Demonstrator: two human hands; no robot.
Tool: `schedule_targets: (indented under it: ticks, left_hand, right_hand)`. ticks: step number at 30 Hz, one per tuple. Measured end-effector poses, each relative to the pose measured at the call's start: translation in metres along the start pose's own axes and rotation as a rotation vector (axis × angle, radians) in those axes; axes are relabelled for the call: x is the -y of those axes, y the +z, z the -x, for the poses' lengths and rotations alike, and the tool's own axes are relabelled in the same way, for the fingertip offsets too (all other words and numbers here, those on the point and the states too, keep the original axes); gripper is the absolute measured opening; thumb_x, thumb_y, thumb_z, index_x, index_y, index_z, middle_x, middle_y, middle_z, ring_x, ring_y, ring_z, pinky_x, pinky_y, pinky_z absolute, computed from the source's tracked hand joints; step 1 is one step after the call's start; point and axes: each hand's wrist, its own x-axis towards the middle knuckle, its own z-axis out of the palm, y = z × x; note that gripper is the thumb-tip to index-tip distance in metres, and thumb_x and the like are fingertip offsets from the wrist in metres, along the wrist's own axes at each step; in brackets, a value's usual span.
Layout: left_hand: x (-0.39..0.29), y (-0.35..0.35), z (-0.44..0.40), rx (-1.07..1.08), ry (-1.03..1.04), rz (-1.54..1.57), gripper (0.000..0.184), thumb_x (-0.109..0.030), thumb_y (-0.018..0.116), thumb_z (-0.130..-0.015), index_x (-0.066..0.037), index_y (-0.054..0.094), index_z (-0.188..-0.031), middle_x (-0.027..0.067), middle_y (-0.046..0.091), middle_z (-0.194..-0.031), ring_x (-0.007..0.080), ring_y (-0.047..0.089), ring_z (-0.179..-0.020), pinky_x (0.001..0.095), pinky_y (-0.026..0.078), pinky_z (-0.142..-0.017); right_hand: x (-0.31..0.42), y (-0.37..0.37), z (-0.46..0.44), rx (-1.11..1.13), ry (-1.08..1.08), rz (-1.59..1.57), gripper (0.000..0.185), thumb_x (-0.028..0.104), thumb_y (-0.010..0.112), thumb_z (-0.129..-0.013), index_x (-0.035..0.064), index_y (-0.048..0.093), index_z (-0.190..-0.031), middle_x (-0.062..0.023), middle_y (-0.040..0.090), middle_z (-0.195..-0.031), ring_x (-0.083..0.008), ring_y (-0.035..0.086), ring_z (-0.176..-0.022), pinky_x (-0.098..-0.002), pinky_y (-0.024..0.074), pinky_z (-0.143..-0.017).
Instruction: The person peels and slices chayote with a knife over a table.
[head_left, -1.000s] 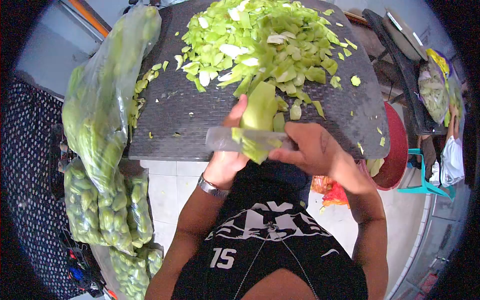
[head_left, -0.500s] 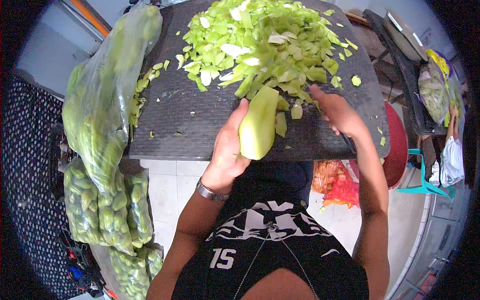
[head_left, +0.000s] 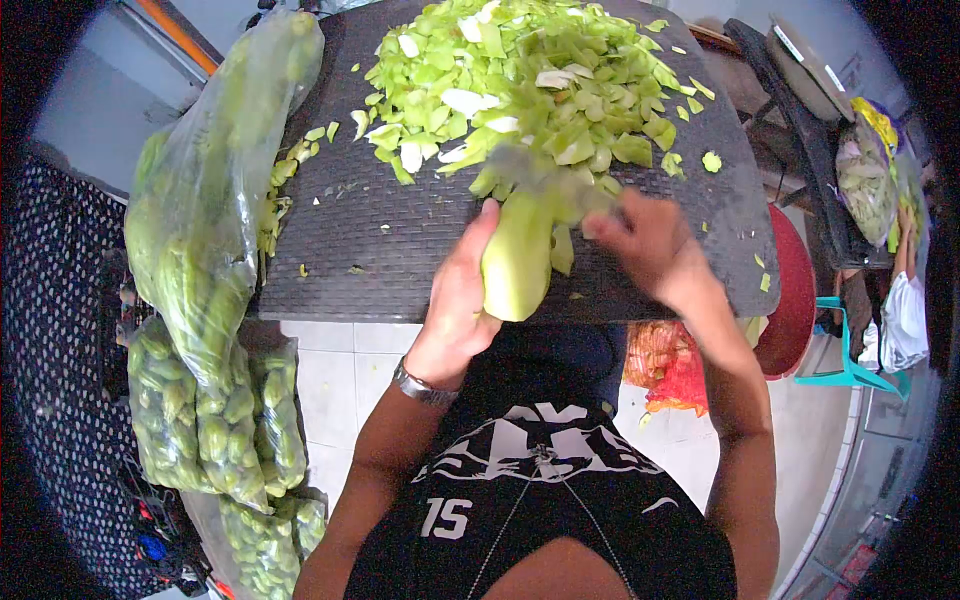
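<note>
A peeled pale green fruit that looks like a green mango (head_left: 515, 265) rests in my left hand (head_left: 460, 285), tilted over the near edge of the table, its far end cut flat. My left thumb lies along its side and the fingers wrap underneath. My right hand (head_left: 650, 245) is closed round a knife (head_left: 540, 175), whose blade is smeared by motion at the fruit's far end. Just beyond both hands spreads a big heap of green slices (head_left: 520, 90), with a few loose pieces near the fruit.
The dark woven-top table (head_left: 370, 270) carries a large clear bag of green fruit (head_left: 200, 190) on its left. More filled bags (head_left: 165, 400) sit below. On the right are a red basin (head_left: 790, 300), a red net sack (head_left: 675, 385), a teal stool (head_left: 850, 360) and another person's arm (head_left: 905, 245).
My right hand has swung left and inward, bringing the knife to the fruit's far end. My left hand and the fruit have hardly moved.
</note>
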Motion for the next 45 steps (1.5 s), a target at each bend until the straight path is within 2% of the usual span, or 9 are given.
schedule_targets:
  ticks: [4,6,13,19,20,24,27,37,45]
  left_hand:
    - [-0.007,0.006,0.004,-0.052,0.001,0.003,0.056,-0.049,0.044,-0.107,-0.004,0.057,-0.136,0.0103,0.07,-0.12,0.0207,0.069,-0.1,0.0343,0.057,-0.085]
    - [-0.005,-0.003,-0.004,-0.039,-0.016,-0.026,0.057,-0.05,0.044,-0.107,-0.003,0.057,-0.136,0.0101,0.07,-0.12,0.0206,0.07,-0.099,0.0346,0.058,-0.085]
    - [0.004,0.008,-0.006,-0.031,0.085,-0.045,0.058,-0.051,0.049,-0.105,-0.006,0.054,-0.141,0.0109,0.069,-0.124,0.0233,0.069,-0.107,0.0366,0.057,-0.09]
    - [-0.004,0.008,0.003,-0.009,0.012,0.005,0.055,-0.049,0.047,-0.106,-0.006,0.055,-0.14,0.0118,0.07,-0.119,0.024,0.07,-0.101,0.037,0.057,-0.087]
    - [-0.006,0.01,0.003,-0.029,0.023,-0.01,0.053,-0.048,0.045,-0.107,-0.008,0.056,-0.139,0.0112,0.071,-0.114,0.0224,0.07,-0.097,0.0371,0.057,-0.083]
    - [-0.007,0.005,-0.006,-0.017,-0.003,0.051,0.051,-0.05,0.047,-0.106,-0.008,0.059,-0.132,0.0093,0.071,-0.108,0.0231,0.069,-0.094,0.0387,0.058,-0.081]
    - [-0.005,0.005,-0.014,-0.051,0.01,0.113,0.05,-0.052,0.049,-0.104,-0.009,0.06,-0.127,0.0076,0.069,-0.105,0.022,0.068,-0.093,0.0386,0.058,-0.08]
    - [0.002,0.008,-0.02,-0.101,-0.005,0.066,0.049,-0.057,0.052,-0.101,-0.01,0.06,-0.115,0.0078,0.067,-0.094,0.0219,0.067,-0.072,0.0353,0.057,-0.064]
    - [0.007,0.001,-0.015,0.221,0.033,0.153,0.052,-0.039,0.041,-0.11,-0.004,0.047,-0.148,0.0125,0.062,-0.136,0.0209,0.061,-0.125,0.0395,0.051,-0.105]
  right_hand:
    - [-0.028,-0.02,-0.01,0.141,0.498,-0.367,0.062,0.059,0.056,-0.097,-0.0014,0.067,-0.089,-0.0276,0.067,-0.085,-0.0457,0.067,-0.083,-0.0502,0.0507,-0.069]
    - [-0.031,-0.006,-0.002,-0.059,-0.033,-0.345,0.062,0.058,0.054,-0.099,-0.0023,0.067,-0.09,-0.0284,0.066,-0.082,-0.0462,0.067,-0.08,-0.0509,0.0505,-0.068]
    - [0.031,0.016,0.032,0.11,-0.339,-0.155,0.054,0.051,0.067,-0.092,-0.002,0.059,-0.087,-0.0276,0.06,-0.079,-0.0491,0.06,-0.076,-0.0493,0.0456,-0.065]
    - [-0.02,-0.013,0.001,-0.055,0.016,0.025,0.059,0.054,0.057,-0.099,-0.0036,0.057,-0.085,-0.0292,0.054,-0.075,-0.0463,0.05,-0.068,-0.0481,0.0421,-0.063]
    - [-0.03,-0.018,-0.002,-0.055,0.084,0.06,0.059,0.055,0.056,-0.1,-0.0017,0.065,-0.085,-0.0293,0.064,-0.08,-0.0462,0.066,-0.079,-0.0498,0.0497,-0.069]
    - [-0.036,-0.007,0.013,-0.135,-0.139,-0.243,0.06,0.055,0.056,-0.1,-0.0021,0.065,-0.084,-0.0291,0.063,-0.077,-0.0445,0.066,-0.075,-0.0487,0.0493,-0.067]
    - [0.001,0.0,0.026,0.044,0.04,-0.144,0.059,0.057,0.062,-0.095,-0.0009,0.064,-0.086,-0.0267,0.065,-0.077,-0.0414,0.067,-0.073,-0.0476,0.0497,-0.066]
    - [0.039,0.03,0.048,-0.003,-0.387,-0.011,0.07,0.069,0.063,-0.087,0.0001,0.06,-0.097,-0.0222,0.064,-0.082,-0.0431,0.068,-0.075,-0.052,0.054,-0.064]
    - [0.031,0.022,0.038,0.054,-0.305,0.051,0.064,0.056,0.075,-0.084,-0.0019,0.062,-0.109,-0.0232,0.066,-0.089,-0.0444,0.067,-0.083,-0.0499,0.0532,-0.071]
